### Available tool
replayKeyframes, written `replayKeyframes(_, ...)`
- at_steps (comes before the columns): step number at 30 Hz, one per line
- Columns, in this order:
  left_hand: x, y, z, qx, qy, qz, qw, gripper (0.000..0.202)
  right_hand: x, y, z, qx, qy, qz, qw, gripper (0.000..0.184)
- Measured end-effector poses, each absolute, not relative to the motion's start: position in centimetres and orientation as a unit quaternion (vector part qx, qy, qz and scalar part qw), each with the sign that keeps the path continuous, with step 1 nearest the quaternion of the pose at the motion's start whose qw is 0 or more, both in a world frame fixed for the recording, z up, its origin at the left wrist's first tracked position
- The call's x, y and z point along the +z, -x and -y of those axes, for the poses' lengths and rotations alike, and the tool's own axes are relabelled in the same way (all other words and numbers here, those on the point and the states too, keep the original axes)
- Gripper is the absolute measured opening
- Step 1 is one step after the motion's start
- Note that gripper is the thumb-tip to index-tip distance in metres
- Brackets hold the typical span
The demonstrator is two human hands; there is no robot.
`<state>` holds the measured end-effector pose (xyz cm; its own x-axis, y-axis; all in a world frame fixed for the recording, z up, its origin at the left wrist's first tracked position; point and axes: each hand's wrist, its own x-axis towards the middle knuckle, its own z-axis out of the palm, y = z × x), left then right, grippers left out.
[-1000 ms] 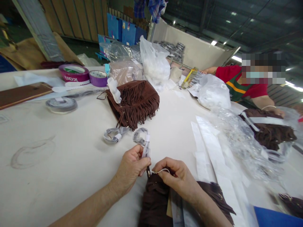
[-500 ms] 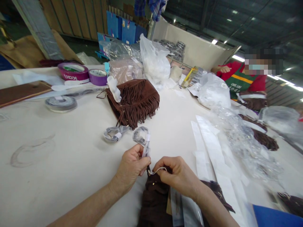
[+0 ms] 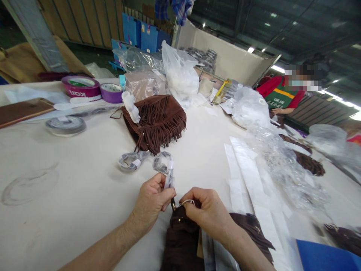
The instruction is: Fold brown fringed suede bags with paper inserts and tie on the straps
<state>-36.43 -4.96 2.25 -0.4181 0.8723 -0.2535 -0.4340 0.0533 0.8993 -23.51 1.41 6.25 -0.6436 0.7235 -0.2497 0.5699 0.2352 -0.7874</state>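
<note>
My left hand (image 3: 153,197) is closed on a plastic-wrapped strap (image 3: 168,177), whose looped end lies on the table beyond it. The strap joins a dark brown bag (image 3: 180,241) at a small gold ring (image 3: 173,205). My right hand (image 3: 207,212) pinches a thin white string (image 3: 188,201) close to that ring. Under my right wrist, a tan card and a clear plastic sleeve (image 3: 209,252) rest on the bag. Ahead lies a brown fringed bag (image 3: 160,120), with another wrapped strap (image 3: 131,161) beside it.
Tape rolls (image 3: 80,87), a brown phone (image 3: 25,111) and a flat grey coil (image 3: 65,125) lie at left. White paper strips (image 3: 248,173) and crumpled clear plastic (image 3: 284,169) cover the right side, near a blue sheet (image 3: 327,256). A co-worker (image 3: 282,94) stands at far right.
The view has shifted slightly, moving the scene left. Both hands keep their grips on the strap and string. The co-worker's raised hand has come down toward the table.
</note>
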Motion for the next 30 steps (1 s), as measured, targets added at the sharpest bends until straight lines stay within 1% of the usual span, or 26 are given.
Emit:
replayKeyframes(9,1.99,36.47,4.85,0.656,-0.223,-0.524,0.495,0.019,6.14,23.4,-0.55,0.411,0.387,0.817,0.12,0.02)
replayKeyframes(16,2.0,36.6,4.85,0.648,-0.235,-0.528,0.496,0.019,5.53,22.93,-0.56,0.461,0.377,0.79,0.146,0.022)
replayKeyframes(21,2.04,36.67,5.03,0.658,-0.227,-0.497,0.518,0.018,5.25,22.78,-0.7,0.492,0.389,0.766,0.141,0.02)
replayKeyframes(26,2.32,36.79,5.11,0.673,-0.195,-0.465,0.541,0.02,5.37,22.73,-0.62,0.472,0.4,0.774,0.137,0.017)
replayKeyframes(30,2.52,37.02,5.24,0.674,-0.188,-0.463,0.544,0.017,5.67,22.58,-0.48,0.451,0.369,0.802,0.131,0.017)
